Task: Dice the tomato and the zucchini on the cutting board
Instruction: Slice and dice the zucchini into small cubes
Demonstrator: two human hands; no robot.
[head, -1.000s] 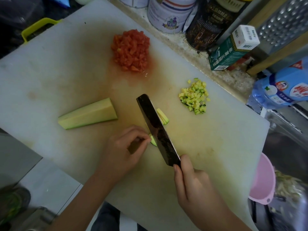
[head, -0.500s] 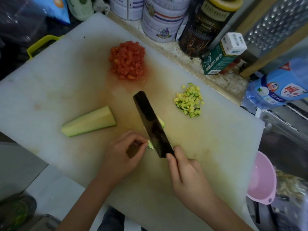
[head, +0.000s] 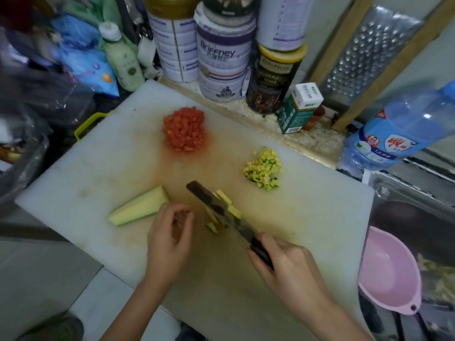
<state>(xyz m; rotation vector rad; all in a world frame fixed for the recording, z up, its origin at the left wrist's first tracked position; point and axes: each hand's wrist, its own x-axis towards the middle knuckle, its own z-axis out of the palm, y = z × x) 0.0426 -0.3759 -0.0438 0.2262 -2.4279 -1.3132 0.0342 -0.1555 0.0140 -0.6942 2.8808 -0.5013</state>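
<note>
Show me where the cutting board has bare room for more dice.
Bare: the left part between the diced tomato and the zucchini wedge; the right side below the diced zucchini pile. Crowded around the knife, left hand, right hand.

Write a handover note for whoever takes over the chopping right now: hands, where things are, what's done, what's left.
Left hand: fingers loosely curled, holding nothing visible, beside the zucchini wedge.
Right hand: grips the knife, blade among the zucchini strips.
Done: diced tomato pile, small diced zucchini pile, both on the cutting board.
To do: dice the strips, then the wedge.
</note>
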